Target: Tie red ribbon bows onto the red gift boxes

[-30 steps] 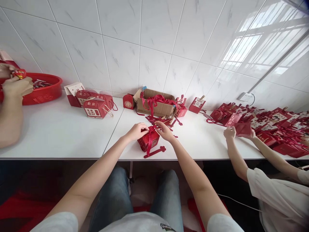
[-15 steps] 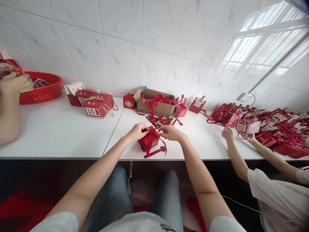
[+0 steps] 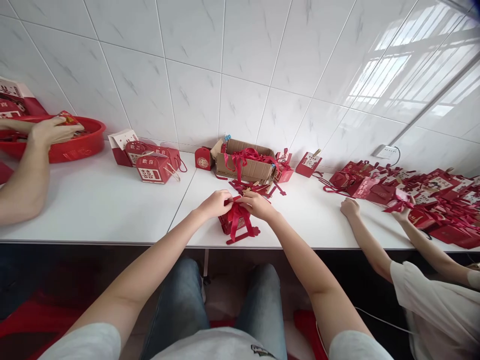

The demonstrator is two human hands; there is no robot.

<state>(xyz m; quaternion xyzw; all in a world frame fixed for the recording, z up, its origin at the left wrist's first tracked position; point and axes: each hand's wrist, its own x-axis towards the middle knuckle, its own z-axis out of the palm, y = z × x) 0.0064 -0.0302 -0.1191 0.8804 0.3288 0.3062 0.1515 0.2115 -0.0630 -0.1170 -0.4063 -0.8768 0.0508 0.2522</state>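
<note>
A small red gift box (image 3: 226, 223) sits on the white table in front of me, with a red ribbon (image 3: 236, 216) tied over its top and the ends hanging down the front. My left hand (image 3: 217, 204) pinches the ribbon at the top left of the box. From the right, my right hand (image 3: 256, 204) has its fingers closed on the ribbon at the top, close to the left fingertips. A flat red strip (image 3: 243, 236) lies at the front of the box. The exact grip at the knot is too small to make out.
Behind the box stands a cardboard carton (image 3: 245, 172) of red ribbons. Red boxes (image 3: 153, 168) stand left of it. At far left another person's hands are over a red basin (image 3: 80, 146); at right another person handles a box beside a large pile (image 3: 442, 200).
My right hand has moved left to the top of the box, nearer my left hand. The person at left has reached over the basin; the person at right has moved a box toward the pile.
</note>
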